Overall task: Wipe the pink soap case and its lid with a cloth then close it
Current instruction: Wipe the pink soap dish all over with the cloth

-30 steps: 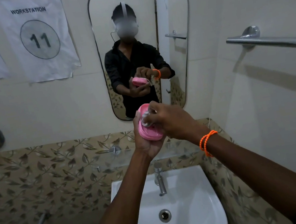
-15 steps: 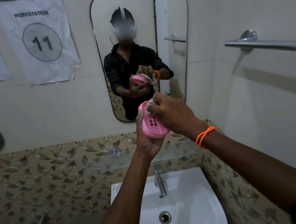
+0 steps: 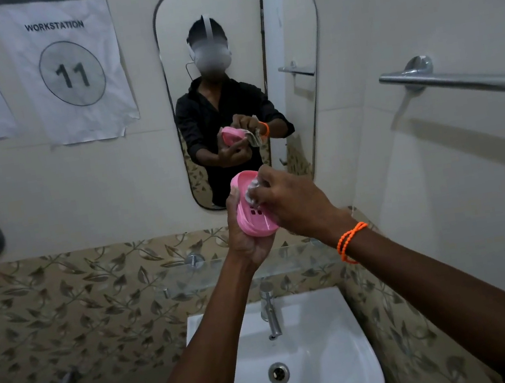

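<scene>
- A person stands at a bathroom wash basin point(image 3: 351, 341), seen from a camera on their own head, both bare forearms reaching forward and up in front of a wall mirror point(image 3: 235, 28).
- The left hand point(image 3: 245, 238) is cupped under a pink soap case tray point(image 3: 253, 214), thumb on its left rim and fingers curled beneath, holding it tilted with the hollow inside facing the camera.
- Small drain slots show in the floor of the tray, near its middle.
- The right hand point(image 3: 292, 201), with an orange bracelet point(image 3: 350, 242) at the wrist, is closed with its fingertips bunched on a small wad of pale cloth point(image 3: 252, 191), which it presses into the upper part of the tray's hollow.
- The mirror shows the same grip from the front, with loose cloth hanging from the right hand.
- The case's lid is not visible anywhere in this view, so the case is open and only one half is being wiped.
- The hands are held above a glass shelf point(image 3: 198, 276) and the tap point(image 3: 272, 314), well clear of both.
- To do this step well, in my judgement: keep the left hand's support firm under the tray so it does not flex or slip, work the cloth into the corners and along the inner rim, pass it over the drain slots where residue collects, and turn the tray over to wipe its outside too.
- The lid appears to need locating and wiping next, before the case can be closed.
</scene>
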